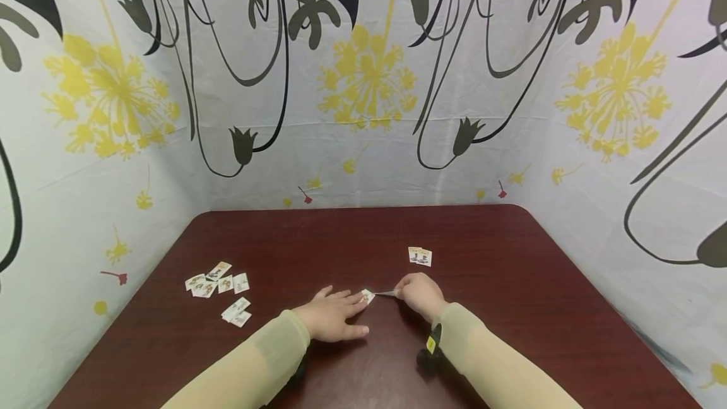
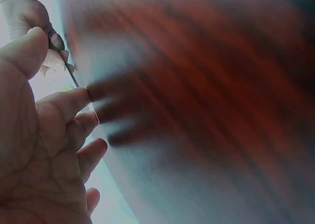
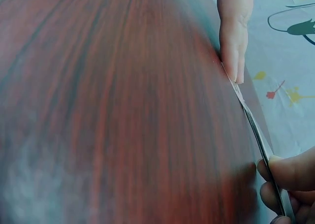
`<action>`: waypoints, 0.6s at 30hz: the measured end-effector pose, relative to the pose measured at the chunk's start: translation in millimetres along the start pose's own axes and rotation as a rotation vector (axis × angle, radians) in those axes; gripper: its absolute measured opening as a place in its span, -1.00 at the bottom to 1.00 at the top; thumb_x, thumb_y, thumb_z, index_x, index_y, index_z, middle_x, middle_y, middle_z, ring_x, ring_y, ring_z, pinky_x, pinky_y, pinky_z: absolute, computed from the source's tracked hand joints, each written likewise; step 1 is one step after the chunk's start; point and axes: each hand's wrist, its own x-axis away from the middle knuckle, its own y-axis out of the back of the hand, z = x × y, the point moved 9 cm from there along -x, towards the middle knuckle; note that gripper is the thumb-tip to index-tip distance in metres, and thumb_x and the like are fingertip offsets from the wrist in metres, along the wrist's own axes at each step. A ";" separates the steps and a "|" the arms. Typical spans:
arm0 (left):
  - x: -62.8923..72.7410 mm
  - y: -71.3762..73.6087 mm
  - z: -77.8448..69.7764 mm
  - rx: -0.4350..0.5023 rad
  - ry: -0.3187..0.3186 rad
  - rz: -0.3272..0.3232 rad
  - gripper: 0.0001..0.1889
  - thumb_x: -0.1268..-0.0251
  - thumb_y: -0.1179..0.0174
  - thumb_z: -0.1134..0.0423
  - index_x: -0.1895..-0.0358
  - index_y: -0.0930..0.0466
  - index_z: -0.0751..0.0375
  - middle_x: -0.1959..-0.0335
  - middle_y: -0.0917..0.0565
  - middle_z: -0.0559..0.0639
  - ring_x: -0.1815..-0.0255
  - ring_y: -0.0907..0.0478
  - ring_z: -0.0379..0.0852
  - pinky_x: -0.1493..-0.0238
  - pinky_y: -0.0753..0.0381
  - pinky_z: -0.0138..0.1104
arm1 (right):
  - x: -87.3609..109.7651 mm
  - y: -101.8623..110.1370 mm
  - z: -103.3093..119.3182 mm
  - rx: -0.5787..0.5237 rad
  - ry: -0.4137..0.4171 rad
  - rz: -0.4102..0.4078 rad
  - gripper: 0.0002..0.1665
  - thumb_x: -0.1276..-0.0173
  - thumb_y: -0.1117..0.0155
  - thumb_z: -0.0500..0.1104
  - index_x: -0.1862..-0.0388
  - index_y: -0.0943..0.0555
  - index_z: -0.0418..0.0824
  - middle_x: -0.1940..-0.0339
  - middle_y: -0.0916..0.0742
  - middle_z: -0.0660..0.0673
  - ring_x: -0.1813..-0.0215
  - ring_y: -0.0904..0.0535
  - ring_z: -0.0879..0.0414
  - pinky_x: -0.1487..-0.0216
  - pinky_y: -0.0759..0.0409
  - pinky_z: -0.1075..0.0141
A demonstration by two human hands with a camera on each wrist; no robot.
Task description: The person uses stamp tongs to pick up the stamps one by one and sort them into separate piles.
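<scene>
My left hand (image 1: 335, 317) lies spread over the table, and its fingertips touch a small white picture card (image 1: 368, 296). The fingers look straight in the left wrist view. My right hand (image 1: 421, 294) pinches slim metal tweezers (image 1: 387, 293) between thumb and fingers. The pointed end of the tweezers (image 3: 251, 118) reaches left to the card's edge, close to the left fingertips. From the side, in the right wrist view, the card appears almost edge-on, so whether the tips grip it cannot be told.
On the left of the dark red table (image 1: 318, 238) lie several loose picture cards (image 1: 204, 288), with a smaller overlapping group (image 1: 235, 311) nearer me. Two overlapping cards (image 1: 420, 256) lie beyond my right hand. Patterned cloth (image 1: 369, 163) surrounds the table's back and sides.
</scene>
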 end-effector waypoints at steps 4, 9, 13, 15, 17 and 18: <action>-0.5 -0.5 0.8 -0.004 -0.001 -0.004 -0.25 -0.33 0.14 -0.39 -0.49 -0.18 -0.12 -0.51 -0.14 -0.19 -0.51 -0.07 -0.04 -0.44 0.13 0.08 | 0.0 -1.1 1.0 0.012 0.004 -0.006 -0.91 -0.18 -0.33 -0.21 0.49 -0.72 -0.09 0.39 -0.70 0.07 0.35 -0.51 0.14 0.23 -0.48 0.20; -1.8 -0.3 2.1 -0.016 0.005 -0.022 -0.23 -0.33 0.12 -0.38 -0.48 -0.20 0.00 -0.49 -0.19 -0.13 -0.50 -0.08 -0.06 -0.44 0.11 0.06 | 2.4 -0.3 -1.6 -0.005 -0.006 -0.016 -0.92 -0.18 -0.32 -0.21 0.48 -0.72 -0.11 0.40 -0.69 0.05 0.36 -0.50 0.12 0.26 -0.46 0.21; -2.6 0.3 3.3 -0.024 0.016 -0.031 -0.23 -0.34 0.10 -0.37 -0.47 -0.23 0.03 -0.47 -0.23 -0.11 -0.49 -0.10 -0.06 -0.45 0.10 0.04 | 3.9 -0.7 -3.1 -0.014 -0.001 -0.017 -0.91 -0.19 -0.31 -0.21 0.48 -0.71 -0.11 0.41 -0.69 0.05 0.37 -0.49 0.11 0.27 -0.45 0.21; -3.0 0.1 3.5 -0.031 0.020 -0.030 -0.23 -0.34 0.11 -0.36 -0.46 -0.24 0.04 -0.47 -0.24 -0.11 -0.50 -0.09 -0.06 -0.45 0.09 0.04 | 4.8 -0.9 -3.7 -0.008 0.000 -0.020 -0.91 -0.19 -0.31 -0.20 0.48 -0.72 -0.10 0.41 -0.69 0.06 0.36 -0.50 0.12 0.25 -0.46 0.21; -3.3 0.3 3.0 -0.036 0.022 -0.033 -0.24 -0.35 0.10 -0.35 -0.46 -0.25 0.05 -0.47 -0.24 -0.10 -0.49 -0.10 -0.06 -0.45 0.09 0.03 | 6.3 -1.0 -3.6 -0.003 0.005 -0.021 -0.90 -0.19 -0.31 -0.19 0.48 -0.72 -0.10 0.40 -0.70 0.06 0.36 -0.51 0.12 0.24 -0.47 0.19; -3.4 0.6 2.7 -0.037 0.023 -0.035 -0.24 -0.35 0.09 -0.34 -0.46 -0.25 0.06 -0.47 -0.25 -0.10 -0.49 -0.10 -0.06 -0.45 0.08 0.03 | 7.1 -0.9 -3.5 0.000 0.007 -0.024 -0.90 -0.20 -0.30 -0.19 0.48 -0.72 -0.10 0.39 -0.70 0.06 0.35 -0.51 0.13 0.22 -0.48 0.18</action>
